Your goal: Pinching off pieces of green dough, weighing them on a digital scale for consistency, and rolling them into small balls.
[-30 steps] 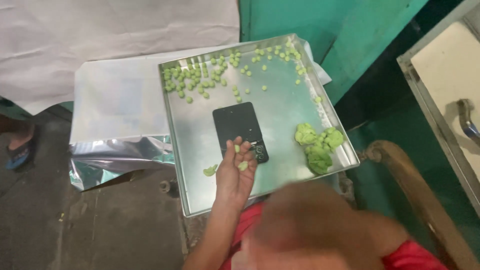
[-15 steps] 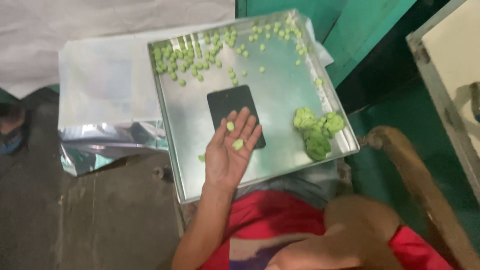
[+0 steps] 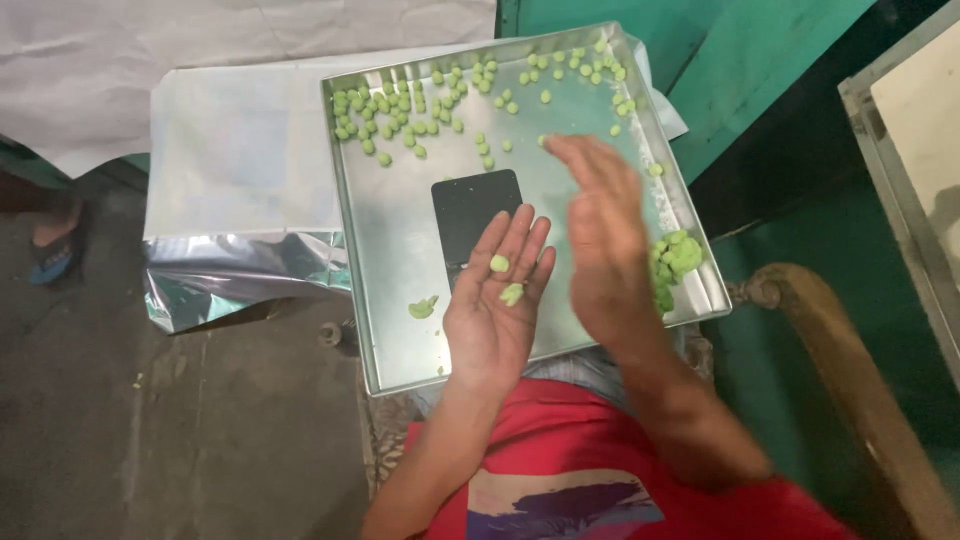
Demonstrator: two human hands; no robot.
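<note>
Your left hand (image 3: 492, 318) palm-up and released, two green dough bits (image 3: 506, 279) resting on it, your right hand (image 3: 600, 235) released, blurred above the metal tray (image 3: 390, 250), green dough lump (image 3: 676, 262) beside it

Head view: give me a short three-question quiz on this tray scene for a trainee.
1. True or false: the left hand lies palm up with two small green pieces on it.
2. Where on the metal tray is the big green lump? A) near its right edge B) far left corner C) under the black slab
3. Fill in: most of the small green balls lie along the tray's ____ edge.

Key: 1 true; 2 A; 3 far. The right hand is blurred, above the tray.
</note>
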